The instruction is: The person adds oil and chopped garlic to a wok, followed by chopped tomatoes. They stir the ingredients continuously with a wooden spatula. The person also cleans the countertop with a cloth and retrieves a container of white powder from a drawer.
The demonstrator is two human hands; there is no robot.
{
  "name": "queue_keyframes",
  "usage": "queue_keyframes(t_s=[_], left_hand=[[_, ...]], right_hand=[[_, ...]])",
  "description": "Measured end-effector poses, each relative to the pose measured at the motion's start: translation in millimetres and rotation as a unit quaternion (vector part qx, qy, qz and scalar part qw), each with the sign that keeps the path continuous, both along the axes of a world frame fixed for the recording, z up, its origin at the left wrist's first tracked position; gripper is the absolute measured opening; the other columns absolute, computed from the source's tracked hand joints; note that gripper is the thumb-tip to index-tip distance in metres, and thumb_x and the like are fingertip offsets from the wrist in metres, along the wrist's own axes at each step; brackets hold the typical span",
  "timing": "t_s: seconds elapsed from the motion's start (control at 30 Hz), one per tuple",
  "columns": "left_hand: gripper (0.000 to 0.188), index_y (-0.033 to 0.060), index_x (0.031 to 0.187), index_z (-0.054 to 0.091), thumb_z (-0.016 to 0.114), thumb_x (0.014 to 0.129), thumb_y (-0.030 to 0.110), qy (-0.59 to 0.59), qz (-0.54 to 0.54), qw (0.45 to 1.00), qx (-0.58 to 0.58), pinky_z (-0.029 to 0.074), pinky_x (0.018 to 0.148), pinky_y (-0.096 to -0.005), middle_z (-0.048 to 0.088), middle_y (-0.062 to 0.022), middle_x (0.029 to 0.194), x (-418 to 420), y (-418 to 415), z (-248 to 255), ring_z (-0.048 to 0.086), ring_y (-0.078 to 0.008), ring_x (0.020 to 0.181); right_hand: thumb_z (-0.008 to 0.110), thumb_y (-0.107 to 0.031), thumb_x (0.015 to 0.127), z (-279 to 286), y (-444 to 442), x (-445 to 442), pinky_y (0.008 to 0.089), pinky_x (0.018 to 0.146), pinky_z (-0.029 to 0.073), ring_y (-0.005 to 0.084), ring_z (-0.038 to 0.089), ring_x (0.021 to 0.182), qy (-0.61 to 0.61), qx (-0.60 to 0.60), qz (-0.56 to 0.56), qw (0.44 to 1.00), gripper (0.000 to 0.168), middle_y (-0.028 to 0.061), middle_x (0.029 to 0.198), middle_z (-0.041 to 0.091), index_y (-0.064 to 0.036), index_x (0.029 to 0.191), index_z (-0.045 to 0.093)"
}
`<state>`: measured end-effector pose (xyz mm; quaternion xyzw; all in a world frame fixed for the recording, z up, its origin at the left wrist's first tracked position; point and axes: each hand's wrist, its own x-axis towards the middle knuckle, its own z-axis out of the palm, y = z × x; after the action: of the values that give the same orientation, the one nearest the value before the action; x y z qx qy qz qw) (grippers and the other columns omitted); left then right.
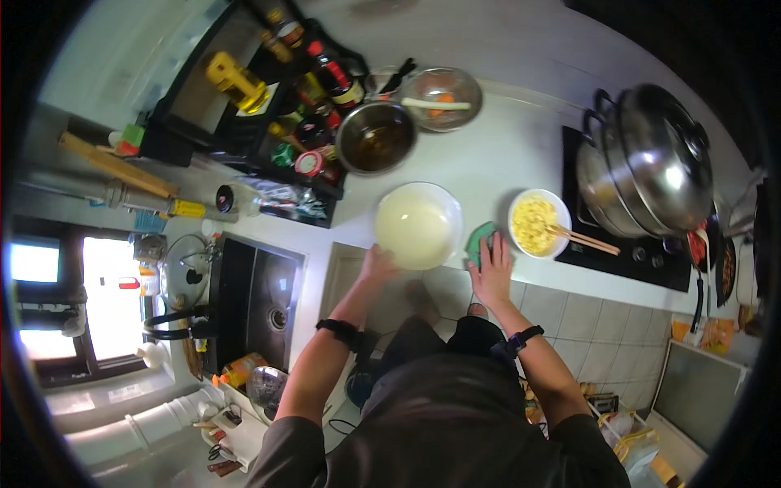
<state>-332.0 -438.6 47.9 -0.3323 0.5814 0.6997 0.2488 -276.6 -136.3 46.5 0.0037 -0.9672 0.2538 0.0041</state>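
A white bowl (448,229) with pale yellow contents stands near the counter's front edge. My left hand (379,266) is at its near-left rim; motion blur hides whether the fingers grip it. To the right of that bowl, my right hand (493,268) presses a folded green cloth (481,236) onto the counter, fingers laid over it. Just right of the cloth is a smaller white bowl (514,239) of scrambled egg (532,222), with wooden chopsticks (589,240) resting in it and sticking out over the hob.
A large steel steamer pot (647,165) stands on the black hob (610,266). Behind the bowls are a steel bowl of dark liquid (376,139) and a bowl holding a white stalk (436,105). A bottle rack (201,143) and black sink (259,305) lie left.
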Motion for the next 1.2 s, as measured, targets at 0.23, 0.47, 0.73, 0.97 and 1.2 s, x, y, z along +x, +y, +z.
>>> queue_keyframes(t_s=[0.23,0.47,0.73,0.97,1.2], left_hand=[[0.040,-0.0043,0.133,0.049,0.051,0.096,0.011,0.034,-0.076,0.994,-0.070,0.062,0.075,-0.0374,0.065,-0.0171,0.116,38.6,-58.0,52.6,0.070,-0.0265,0.091],[0.032,-0.0045,0.124,0.054,0.049,0.095,0.006,0.023,0.163,0.983,-0.087,0.062,0.074,-0.0374,0.068,-0.0172,0.106,163.8,-172.3,89.9,0.072,-0.0271,0.088],[0.022,-0.0111,0.103,0.062,0.053,0.084,-0.004,-0.011,0.511,0.858,-0.054,0.060,0.068,-0.0340,0.066,-0.0157,0.086,214.1,-329.3,-14.7,0.069,-0.0283,0.074],[0.019,-0.0075,0.104,0.061,0.057,0.092,0.006,0.004,0.462,0.883,0.081,0.058,0.080,-0.0334,0.068,-0.0188,0.103,210.6,-394.7,-120.6,0.069,-0.0304,0.094],[0.035,-0.0051,0.121,0.060,0.057,0.101,0.024,-0.058,0.360,0.911,0.192,0.043,0.110,-0.0358,0.064,-0.0171,0.122,214.7,-404.3,-126.8,0.060,-0.0244,0.117]], right_hand=[[0.053,-0.042,0.098,-1.6,-41.2,-55.3,0.0616,0.119,0.013,0.0454,0.013,0.152,-0.001,0.104,0.051,0.993,0.068,0.0219,0.167,0.015,-0.012,0.157,0.035],[0.054,-0.038,0.097,0.7,-59.5,-77.0,0.0620,0.120,0.009,0.0418,0.010,0.154,-0.053,0.134,0.083,0.986,0.074,0.0147,0.168,0.015,-0.011,0.160,0.026],[0.054,-0.038,0.096,0.9,-58.2,-79.8,0.0617,0.120,0.008,0.0408,0.008,0.155,-0.059,0.142,0.108,0.982,0.077,0.0161,0.169,0.012,-0.011,0.161,0.022],[0.046,-0.050,0.101,0.6,-53.5,-83.7,0.0606,0.123,0.003,0.0379,0.001,0.156,-0.125,0.186,0.106,0.969,0.079,0.0145,0.170,0.002,-0.016,0.163,0.011],[0.052,-0.044,0.098,8.8,-53.8,-71.9,0.0667,0.118,0.014,0.0456,0.015,0.152,-0.050,0.150,0.064,0.985,0.072,0.0199,0.168,0.011,-0.017,0.160,0.027]])
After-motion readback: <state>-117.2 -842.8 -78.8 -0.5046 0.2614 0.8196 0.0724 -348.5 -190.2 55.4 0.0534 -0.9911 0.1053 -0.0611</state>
